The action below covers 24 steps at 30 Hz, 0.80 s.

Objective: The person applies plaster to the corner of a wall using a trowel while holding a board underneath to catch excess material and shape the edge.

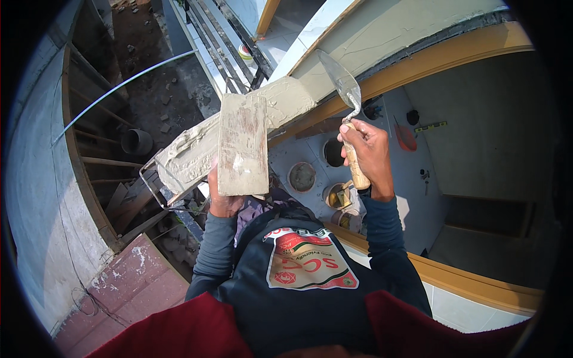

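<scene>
Left hand [224,200]: fingers wrapped around the lower end of a flat board [242,145], held upright; most of the hand is hidden behind the board.
Board: mortar-stained, rectangular; its upper half overlaps the ledge [239,128], its lower edge hangs free above the person's chest.
Right hand [367,149]: fist closed around the wooden handle of a trowel [345,95]; blade points up and left, tip near the plastered wall [382,36].
Ledge: a narrow band coated in wet grey mortar, running diagonally from lower left to upper right; its edges drop away on both sides.
Open room, left: a deep drop to bare ground [161,77] with rubble; a thin pipe [119,89] crosses it and wooden scaffolding poles [101,161] line the curved wall.
Open room, right: a tiled floor [418,179] far below, bounded by a yellow beam [453,51] above and another below.
Obstructions: a wire frame [152,185] and planks crowd the ledge's lower end, just beside the left hand.
Below, right: several round buckets [302,177] stand grouped on the tiles, under the right forearm; a red dustpan-like tool [406,137] lies well apart.
Hidden: the person's dark shirt covers the lower middle; the ledge's lower end is cut off by the board and planks.
Unclear: bucket contents and small items on the tiles.
</scene>
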Tool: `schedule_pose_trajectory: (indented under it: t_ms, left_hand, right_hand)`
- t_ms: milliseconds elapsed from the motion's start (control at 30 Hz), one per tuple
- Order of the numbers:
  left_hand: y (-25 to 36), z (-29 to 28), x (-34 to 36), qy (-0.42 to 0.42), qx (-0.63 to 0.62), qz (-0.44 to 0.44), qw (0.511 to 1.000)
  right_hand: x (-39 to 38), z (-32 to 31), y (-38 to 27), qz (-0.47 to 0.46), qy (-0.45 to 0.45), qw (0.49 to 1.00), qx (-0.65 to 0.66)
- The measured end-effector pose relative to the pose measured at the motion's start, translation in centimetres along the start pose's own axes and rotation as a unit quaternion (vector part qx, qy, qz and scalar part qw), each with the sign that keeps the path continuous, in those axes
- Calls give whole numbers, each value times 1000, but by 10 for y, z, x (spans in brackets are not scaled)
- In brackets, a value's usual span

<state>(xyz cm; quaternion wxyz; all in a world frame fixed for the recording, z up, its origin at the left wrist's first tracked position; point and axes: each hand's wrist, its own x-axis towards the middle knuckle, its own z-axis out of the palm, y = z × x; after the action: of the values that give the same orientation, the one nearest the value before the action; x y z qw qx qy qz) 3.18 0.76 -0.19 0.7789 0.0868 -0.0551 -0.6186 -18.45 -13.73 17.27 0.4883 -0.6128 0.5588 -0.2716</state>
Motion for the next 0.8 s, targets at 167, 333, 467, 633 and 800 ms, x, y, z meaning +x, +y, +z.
schedule_pose_trajectory:
  t_ms: [167,333,467,633,800]
  left_hand:
    - [-1,5,-1,125,66,4,990]
    - [1,2,-3,47,21,8,999]
    - [1,2,-9,38,16,18,999]
    - [1,-4,-8,72,42,9,996]
    - [2,4,-8,84,41,18,995]
  right_hand:
    - [-6,-14,-20,-26,15,998,55]
    - [-22,-23,-59,-99,78,990,64]
    - [-29,-21,-55,-156,104,981,46]
    - [-16,0,1,-40,-15,999,-31]
    - [11,21,41,9,-50,995,-87]
